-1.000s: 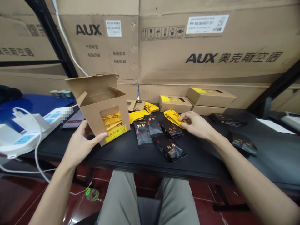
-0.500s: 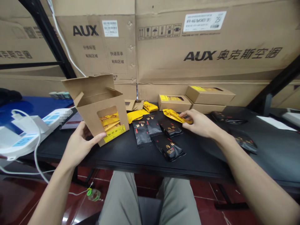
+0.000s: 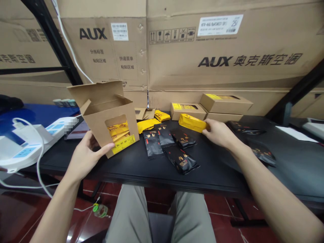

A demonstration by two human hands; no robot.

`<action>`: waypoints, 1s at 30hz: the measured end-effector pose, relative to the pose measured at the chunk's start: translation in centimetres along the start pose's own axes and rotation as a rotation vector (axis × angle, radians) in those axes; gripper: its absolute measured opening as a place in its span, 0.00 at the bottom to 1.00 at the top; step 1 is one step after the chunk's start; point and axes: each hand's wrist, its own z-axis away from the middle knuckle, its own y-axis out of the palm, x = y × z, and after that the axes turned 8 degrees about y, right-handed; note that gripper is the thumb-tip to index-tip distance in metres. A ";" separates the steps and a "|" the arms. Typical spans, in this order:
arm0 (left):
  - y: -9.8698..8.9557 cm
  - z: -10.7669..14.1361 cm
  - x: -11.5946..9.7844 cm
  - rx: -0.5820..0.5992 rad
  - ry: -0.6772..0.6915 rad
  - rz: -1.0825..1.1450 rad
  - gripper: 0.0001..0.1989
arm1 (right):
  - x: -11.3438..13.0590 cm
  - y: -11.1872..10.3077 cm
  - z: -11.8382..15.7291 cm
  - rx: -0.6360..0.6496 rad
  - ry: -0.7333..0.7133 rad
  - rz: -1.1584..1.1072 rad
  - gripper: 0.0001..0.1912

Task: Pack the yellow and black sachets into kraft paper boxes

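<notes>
My left hand grips the lower left side of a brown cardboard box, its thumb across the front. The box stands tilted with its lid up, and yellow packets show through its window. My right hand pinches one end of a yellow packet, whose broad side faces me. Several black packets lie on the table between my hands. Behind them rest more yellow packets, close to the right side of the box. What lies inside the box below the window is hidden.
Closed window boxes are at the back, some stacked on the right. More black packets lie beyond my right forearm. A white power strip with cables is at the left. Large cartons stand behind the black table.
My right hand has turned the yellow packet so its side faces me and raised it slightly from the table. My left hand and the box stay in place.
</notes>
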 end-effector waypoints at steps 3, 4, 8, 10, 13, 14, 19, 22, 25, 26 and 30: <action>0.1 0.0 0.0 0.001 0.005 -0.010 0.34 | -0.2 0.2 -0.2 -0.081 0.027 -0.111 0.11; 0.1 0.0 0.0 -0.001 0.005 -0.012 0.34 | -0.2 0.2 -0.2 -0.118 0.052 -0.177 0.10; 0.0 0.0 0.1 -0.001 0.002 -0.010 0.35 | -0.3 0.1 -0.4 -0.232 0.122 -0.576 0.09; -0.1 0.0 0.2 -0.001 0.010 -0.016 0.36 | -0.3 0.1 -0.6 -0.272 0.111 -0.794 0.10; -0.2 0.0 0.5 -0.004 0.022 -0.026 0.36 | -0.4 0.2 -0.9 -0.350 0.120 -0.974 0.11; -0.2 0.0 0.5 -0.003 0.024 -0.026 0.36 | -0.4 0.2 -1.0 -0.370 0.130 -0.994 0.12; -0.1 0.0 0.3 -0.003 0.014 -0.027 0.37 | 0.0 0.0 -0.7 -0.339 0.099 -0.952 0.10; 0.0 0.0 0.1 -0.006 0.003 -0.022 0.36 | 0.4 -0.1 -0.4 -0.294 0.068 -0.911 0.10; 0.0 0.0 0.2 -0.001 0.006 -0.021 0.36 | 0.6 0.0 -0.3 -0.292 0.067 -0.883 0.10; 0.0 0.0 0.2 0.001 0.007 -0.022 0.36 | 0.6 0.0 -0.3 -0.297 0.066 -0.879 0.10; -0.1 0.0 0.4 0.003 0.010 -0.027 0.37 | 0.6 -0.1 -0.3 -0.316 0.070 -0.882 0.09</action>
